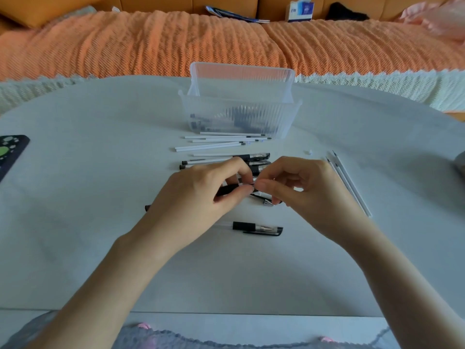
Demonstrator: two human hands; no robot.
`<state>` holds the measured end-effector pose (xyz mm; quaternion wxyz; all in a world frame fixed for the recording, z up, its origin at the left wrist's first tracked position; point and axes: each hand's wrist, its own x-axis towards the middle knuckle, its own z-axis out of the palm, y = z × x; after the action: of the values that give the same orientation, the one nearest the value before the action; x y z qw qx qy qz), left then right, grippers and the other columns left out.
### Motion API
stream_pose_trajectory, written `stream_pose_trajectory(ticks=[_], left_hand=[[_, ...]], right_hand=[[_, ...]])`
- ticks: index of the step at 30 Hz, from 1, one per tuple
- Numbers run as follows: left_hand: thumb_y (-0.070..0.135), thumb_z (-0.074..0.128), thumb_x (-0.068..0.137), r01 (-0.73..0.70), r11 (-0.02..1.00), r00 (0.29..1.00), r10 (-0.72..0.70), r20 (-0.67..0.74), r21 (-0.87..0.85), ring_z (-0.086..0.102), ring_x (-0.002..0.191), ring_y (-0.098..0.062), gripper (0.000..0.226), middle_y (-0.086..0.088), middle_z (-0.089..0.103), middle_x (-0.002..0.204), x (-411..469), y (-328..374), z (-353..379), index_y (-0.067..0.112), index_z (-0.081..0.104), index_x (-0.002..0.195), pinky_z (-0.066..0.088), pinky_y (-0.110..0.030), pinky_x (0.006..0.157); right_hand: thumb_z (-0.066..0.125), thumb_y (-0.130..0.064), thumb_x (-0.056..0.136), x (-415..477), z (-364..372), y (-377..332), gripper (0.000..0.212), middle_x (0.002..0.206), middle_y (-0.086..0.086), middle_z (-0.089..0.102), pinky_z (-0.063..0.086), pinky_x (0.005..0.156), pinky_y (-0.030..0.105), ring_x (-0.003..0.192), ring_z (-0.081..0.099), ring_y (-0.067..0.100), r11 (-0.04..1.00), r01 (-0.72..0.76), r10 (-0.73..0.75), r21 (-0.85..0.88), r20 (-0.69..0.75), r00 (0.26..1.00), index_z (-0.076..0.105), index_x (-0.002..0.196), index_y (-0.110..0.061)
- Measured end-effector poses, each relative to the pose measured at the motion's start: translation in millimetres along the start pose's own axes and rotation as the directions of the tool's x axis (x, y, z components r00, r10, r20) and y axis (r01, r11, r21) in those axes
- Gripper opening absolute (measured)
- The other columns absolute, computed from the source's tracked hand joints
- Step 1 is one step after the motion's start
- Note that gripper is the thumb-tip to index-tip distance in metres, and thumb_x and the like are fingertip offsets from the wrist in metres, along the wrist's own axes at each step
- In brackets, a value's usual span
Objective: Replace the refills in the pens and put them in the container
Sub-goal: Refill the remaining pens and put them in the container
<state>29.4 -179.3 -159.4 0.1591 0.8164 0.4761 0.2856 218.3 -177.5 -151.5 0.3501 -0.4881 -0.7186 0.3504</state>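
I've got the grey table (100, 197), clear container (241, 69) at 12 w/ pens inside. Dead centre, left hand (201, 195) grips a black-grip pen (226, 190); right hand (302, 187) pinches its tip end, fingers curled. Pen row (251, 159) just beyond, capped pen (256, 227) at 6, white refills (221, 142) by container, spare refills (349, 182) at 3.

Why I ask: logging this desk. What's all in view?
container: one, clear, far middle
white refills: about six, white, before container
thin refills: three, white, right side
pens: several, black-clear, behind hands
capped pen: one, black-clear, nearest person
held pen: one, black, between hands
table: one, white, under everything
dark case: one, black-green, left edge
tissue box: one, white-blue, sofa
left hand: grips held pen
right hand: pinches its end
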Motion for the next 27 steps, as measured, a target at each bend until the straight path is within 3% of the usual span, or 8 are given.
stream_pose_trajectory(ticks=[2,5,9,14,21,27], left_hand=[[0.045,0.049,0.086,0.004,1.000,1.000,-0.004,-0.008,-0.009,0.057,0.062,-0.011,0.014,0.014,0.061,0.068,0,1,1,0.031,0.054,0.088,0.048,-0.033,0.058],[0.040,0.053,0.090,0.041,0.998,0.999,-0.041,-0.006,-0.048,0.054,0.058,-0.010,0.011,0.017,0.062,0.068,1,0,0,0.031,0.055,0.084,0.040,-0.027,0.054],[0.039,0.056,0.089,0.069,0.996,0.998,-0.069,-0.013,-0.049,0.055,0.060,-0.011,0.010,0.016,0.063,0.068,1,-5,-1,0.031,0.054,0.083,0.040,-0.028,0.055],[0.045,0.049,0.083,0.088,0.993,0.996,-0.089,-0.012,-0.082,0.057,0.066,-0.009,0.016,0.015,0.062,0.073,1,-6,-1,0.031,0.056,0.083,0.042,-0.029,0.058],[0.046,0.053,0.081,0.076,0.992,0.997,-0.077,0.000,-0.104,0.057,0.067,-0.014,0.014,0.017,0.062,0.076,1,-9,0,0.033,0.057,0.085,0.042,-0.025,0.058],[0.040,0.058,0.082,0.074,0.991,0.997,-0.074,0.006,-0.108,0.059,0.071,-0.012,0.008,0.019,0.061,0.078,1,-11,-1,0.034,0.058,0.088,0.048,-0.034,0.067]], right_hand=[[0.069,-0.011,0.081,0,-1,-1,0.008,0.067,-0.006,0.066,0.049,0.066,0.028,0.057,0.060,0.013,1.000,0.021,-0.022,-0.015,-0.013,1.000,0.069,0.078,-0.019],[0.072,-0.012,0.079,1,-9,1,0.010,0.064,-0.010,0.065,0.046,0.062,0.019,0.055,0.059,0.012,0.999,0.023,-0.025,-0.034,-0.058,0.998,0.069,0.075,-0.021],[0.074,-0.017,0.076,3,-30,15,0.011,0.062,-0.012,0.061,0.038,0.057,0.012,0.055,0.051,0.005,0.980,-0.084,0.061,-0.180,-0.131,0.989,0.068,0.071,-0.026],[0.071,-0.016,0.078,3,-44,32,0.016,0.068,-0.015,0.057,0.045,0.069,0.034,0.066,0.050,0.009,0.840,-0.200,0.150,-0.505,-0.139,0.979,0.064,0.073,-0.029],[0.069,-0.018,0.081,5,-39,36,0.010,0.072,-0.014,0.053,0.034,0.064,0.028,0.071,0.044,0.010,0.772,-0.166,0.137,-0.614,-0.095,0.986,0.070,0.083,-0.028],[0.069,-0.017,0.081,3,-43,36,0.014,0.070,-0.015,0.054,0.033,0.061,0.028,0.065,0.044,0.002,0.778,-0.152,0.090,-0.609,-0.132,0.987,0.070,0.086,-0.029]])
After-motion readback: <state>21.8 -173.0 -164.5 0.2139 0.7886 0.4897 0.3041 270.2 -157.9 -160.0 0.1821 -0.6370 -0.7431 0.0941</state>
